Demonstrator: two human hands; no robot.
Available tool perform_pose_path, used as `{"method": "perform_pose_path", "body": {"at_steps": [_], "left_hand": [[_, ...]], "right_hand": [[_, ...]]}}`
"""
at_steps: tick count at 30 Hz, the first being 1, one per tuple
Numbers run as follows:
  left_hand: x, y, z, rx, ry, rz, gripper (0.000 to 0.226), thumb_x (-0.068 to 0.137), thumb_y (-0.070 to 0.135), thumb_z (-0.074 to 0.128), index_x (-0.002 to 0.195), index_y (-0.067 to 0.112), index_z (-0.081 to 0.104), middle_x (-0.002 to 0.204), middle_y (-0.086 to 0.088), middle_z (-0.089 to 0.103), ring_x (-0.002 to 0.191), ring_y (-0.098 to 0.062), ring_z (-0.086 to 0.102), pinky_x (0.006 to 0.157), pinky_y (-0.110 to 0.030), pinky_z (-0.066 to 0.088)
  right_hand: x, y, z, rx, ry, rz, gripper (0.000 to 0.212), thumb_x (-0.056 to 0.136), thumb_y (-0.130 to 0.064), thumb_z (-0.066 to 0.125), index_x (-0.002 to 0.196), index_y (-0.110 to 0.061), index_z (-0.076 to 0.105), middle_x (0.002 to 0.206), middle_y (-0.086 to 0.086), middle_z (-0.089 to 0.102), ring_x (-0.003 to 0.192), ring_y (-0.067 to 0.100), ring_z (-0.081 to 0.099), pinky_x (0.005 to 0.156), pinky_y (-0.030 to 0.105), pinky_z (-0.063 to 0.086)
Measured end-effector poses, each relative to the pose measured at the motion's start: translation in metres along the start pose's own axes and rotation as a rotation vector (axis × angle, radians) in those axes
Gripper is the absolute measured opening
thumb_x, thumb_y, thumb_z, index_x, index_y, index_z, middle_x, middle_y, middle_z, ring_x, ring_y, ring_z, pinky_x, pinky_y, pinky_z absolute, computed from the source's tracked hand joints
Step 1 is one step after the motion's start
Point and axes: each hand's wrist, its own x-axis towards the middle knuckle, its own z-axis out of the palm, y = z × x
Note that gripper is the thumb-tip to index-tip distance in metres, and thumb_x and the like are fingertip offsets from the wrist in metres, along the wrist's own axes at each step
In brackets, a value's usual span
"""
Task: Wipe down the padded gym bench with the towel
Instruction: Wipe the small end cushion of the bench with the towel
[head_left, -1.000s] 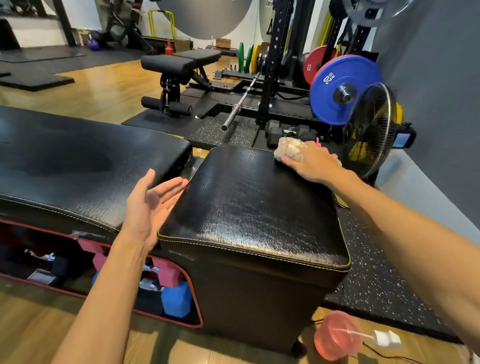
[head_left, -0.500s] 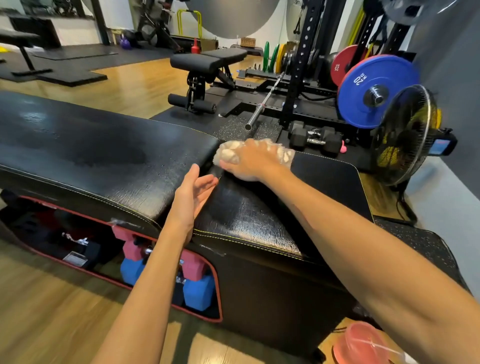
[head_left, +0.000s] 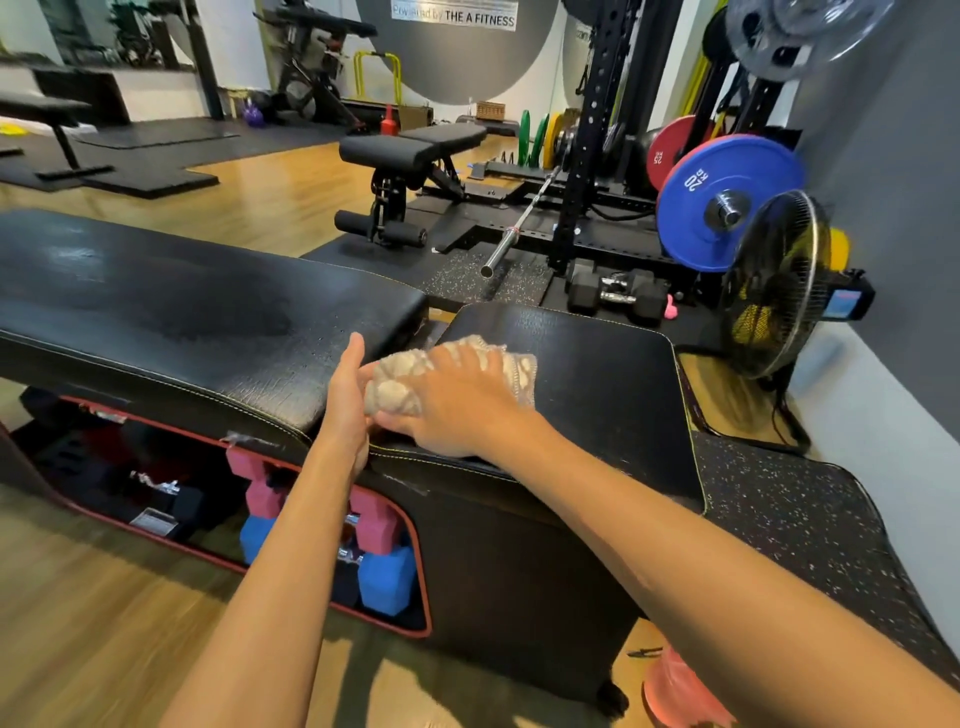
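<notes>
The black padded bench has a long left pad (head_left: 171, 317) and a squarer right pad (head_left: 602, 374), with a narrow gap between them. A bunched beige towel (head_left: 397, 382) lies on the near left part of the right pad. My right hand (head_left: 457, 408) lies over the towel, fingers curved round it and thumb at its near side, pressing it onto the pad. My left hand (head_left: 345, 402) stands edge-on at the gap with straight fingers, its palm against the towel's left side.
Pink and blue dumbbells (head_left: 384, 577) sit in the open store under the bench. A standing fan (head_left: 774, 280), a blue weight plate (head_left: 727, 202), black hex dumbbells (head_left: 618, 293) and a barbell (head_left: 519, 228) are behind. A pink object (head_left: 680, 696) lies on the floor at the right.
My right hand has dragged the towel from the right pad's far right corner to its near left edge. My left hand has moved up against the towel at the gap.
</notes>
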Motion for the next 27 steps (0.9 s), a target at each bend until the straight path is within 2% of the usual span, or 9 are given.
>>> {"method": "perform_pose_path", "body": {"at_steps": [4, 7, 9, 12, 14, 16, 19, 24, 27], "left_hand": [[-0.002, 0.004, 0.001, -0.065, 0.010, -0.102, 0.069, 0.092, 0.063, 0.042, 0.117, 0.002, 0.061, 0.102, -0.017, 0.070, 0.085, -0.028, 0.069, 0.075, -0.040, 0.055], [-0.001, 0.002, 0.002, -0.022, -0.006, -0.079, 0.074, 0.094, 0.061, 0.039, 0.130, -0.002, 0.052, 0.124, -0.017, 0.064, 0.109, -0.029, 0.064, 0.098, -0.043, 0.048], [0.000, 0.001, 0.003, -0.019, 0.010, -0.025, 0.074, 0.097, 0.056, 0.036, 0.134, -0.006, 0.047, 0.130, -0.021, 0.059, 0.118, -0.027, 0.059, 0.107, -0.037, 0.041], [0.002, -0.001, 0.006, 0.015, 0.037, 0.011, 0.069, 0.098, 0.051, 0.038, 0.134, -0.007, 0.048, 0.130, -0.021, 0.058, 0.119, -0.023, 0.059, 0.100, -0.024, 0.044], [0.004, -0.002, 0.007, 0.052, 0.034, 0.020, 0.067, 0.097, 0.051, 0.041, 0.131, -0.005, 0.052, 0.128, -0.018, 0.060, 0.118, -0.021, 0.060, 0.098, -0.023, 0.045], [0.005, -0.003, 0.007, 0.089, 0.028, 0.019, 0.067, 0.095, 0.054, 0.042, 0.129, -0.002, 0.056, 0.126, -0.014, 0.063, 0.115, -0.018, 0.062, 0.099, -0.023, 0.044], [0.006, -0.004, 0.006, 0.123, 0.037, 0.026, 0.066, 0.094, 0.056, 0.043, 0.127, 0.001, 0.058, 0.123, -0.010, 0.065, 0.112, -0.014, 0.063, 0.087, -0.018, 0.047], [0.008, -0.006, 0.005, 0.159, 0.023, 0.028, 0.064, 0.093, 0.053, 0.046, 0.128, 0.001, 0.057, 0.122, -0.007, 0.066, 0.107, -0.007, 0.064, 0.071, -0.008, 0.050], [0.015, -0.010, 0.006, 0.174, 0.038, 0.032, 0.055, 0.093, 0.049, 0.051, 0.123, 0.004, 0.060, 0.121, -0.006, 0.066, 0.103, -0.003, 0.064, 0.072, -0.009, 0.050]], "right_hand": [[-0.036, -0.006, 0.005, 0.043, 0.057, -0.079, 0.065, 0.090, -0.074, 0.034, 0.146, -0.041, 0.039, 0.152, 0.008, 0.033, 0.140, 0.036, 0.024, 0.111, 0.059, 0.015], [-0.056, 0.017, -0.003, 0.138, 0.085, -0.093, 0.065, 0.090, -0.072, 0.040, 0.146, -0.040, 0.040, 0.154, 0.001, 0.032, 0.142, 0.030, 0.022, 0.114, 0.052, 0.015], [-0.076, 0.046, -0.007, 0.163, 0.123, -0.077, 0.067, 0.090, -0.071, 0.043, 0.146, -0.033, 0.042, 0.152, -0.004, 0.035, 0.141, 0.025, 0.025, 0.114, 0.047, 0.019], [-0.116, 0.098, -0.004, 0.187, 0.157, 0.010, 0.077, 0.086, -0.075, 0.036, 0.145, -0.027, 0.044, 0.152, -0.008, 0.035, 0.143, 0.019, 0.025, 0.113, 0.044, 0.022], [-0.132, 0.120, 0.000, 0.189, 0.156, 0.093, 0.085, 0.081, -0.081, 0.028, 0.147, -0.029, 0.042, 0.156, -0.008, 0.031, 0.146, 0.019, 0.021, 0.116, 0.047, 0.018], [-0.135, 0.125, 0.006, 0.145, 0.151, 0.121, 0.089, 0.081, -0.087, 0.022, 0.147, -0.031, 0.043, 0.159, -0.006, 0.027, 0.149, 0.021, 0.017, 0.118, 0.051, 0.015], [-0.119, 0.123, 0.010, 0.095, 0.163, 0.107, 0.095, 0.076, -0.085, 0.013, 0.147, -0.030, 0.044, 0.159, -0.002, 0.028, 0.148, 0.025, 0.019, 0.116, 0.056, 0.017], [-0.045, 0.153, 0.008, 0.109, 0.115, 0.202, 0.094, 0.080, -0.088, 0.021, 0.147, -0.024, 0.040, 0.157, 0.001, 0.031, 0.142, 0.032, 0.027, 0.113, 0.057, 0.025], [0.010, 0.179, 0.003, 0.109, 0.087, 0.281, 0.089, 0.084, -0.082, 0.029, 0.142, -0.016, 0.046, 0.151, 0.009, 0.037, 0.136, 0.040, 0.036, 0.106, 0.053, 0.033]]}}
